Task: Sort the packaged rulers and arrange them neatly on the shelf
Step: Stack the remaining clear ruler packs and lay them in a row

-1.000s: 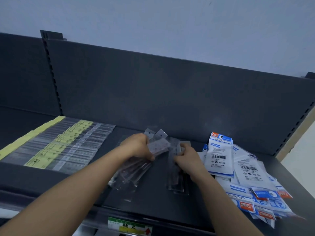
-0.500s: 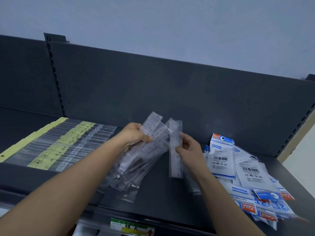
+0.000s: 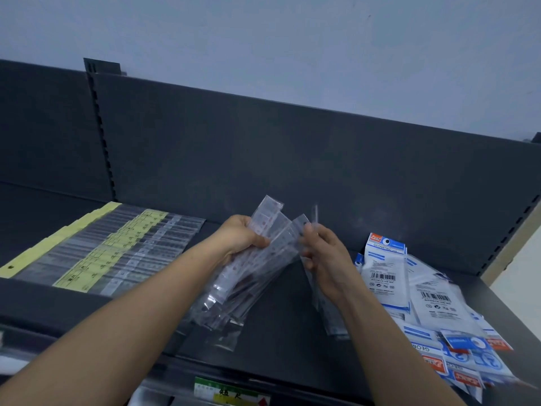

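Dark shelf (image 3: 281,335), head view. At 9 o'clock, a row of packaged rulers (image 3: 102,253) with yellow labels lies flat and overlapped on the shelf. At centre, the left hand (image 3: 240,241) grips a fanned bundle of clear-sleeved rulers (image 3: 243,279), tilted with its upper ends toward 1 o'clock. Just beside it, at 3 o'clock, the right hand (image 3: 325,259) pinches a single sleeved ruler (image 3: 329,315), seen nearly edge-on. At 4 o'clock, a loose pile of blue-and-white geometry packets (image 3: 424,303) lies on the shelf.

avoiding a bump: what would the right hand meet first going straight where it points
Probably the bundle of ruler packets in the left hand, just past the right hand; depth unclear.
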`<action>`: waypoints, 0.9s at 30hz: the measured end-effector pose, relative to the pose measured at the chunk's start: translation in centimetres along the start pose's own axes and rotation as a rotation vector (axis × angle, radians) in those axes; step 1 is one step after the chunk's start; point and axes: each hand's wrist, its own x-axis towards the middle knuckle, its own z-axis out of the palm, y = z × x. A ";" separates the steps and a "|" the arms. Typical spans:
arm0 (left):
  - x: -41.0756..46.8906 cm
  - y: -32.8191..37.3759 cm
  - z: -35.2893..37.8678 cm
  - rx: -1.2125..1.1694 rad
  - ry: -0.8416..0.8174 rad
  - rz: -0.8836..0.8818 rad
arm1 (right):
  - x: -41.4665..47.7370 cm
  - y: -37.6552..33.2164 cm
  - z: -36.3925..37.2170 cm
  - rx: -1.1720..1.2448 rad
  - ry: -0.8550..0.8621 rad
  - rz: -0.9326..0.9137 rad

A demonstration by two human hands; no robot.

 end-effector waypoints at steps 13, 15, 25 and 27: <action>0.1 0.1 -0.7 0.072 0.099 0.038 | 0.9 -0.6 -1.7 0.816 0.255 0.394; 0.0 0.2 -0.9 0.124 0.142 0.060 | 0.6 -0.8 -1.2 0.852 0.257 0.316; -0.6 0.2 -0.6 0.103 0.110 0.072 | 0.9 0.3 -0.6 0.346 0.147 0.439; -0.6 0.4 -0.6 0.040 0.101 0.073 | 1.0 0.5 -0.8 -0.029 0.176 0.414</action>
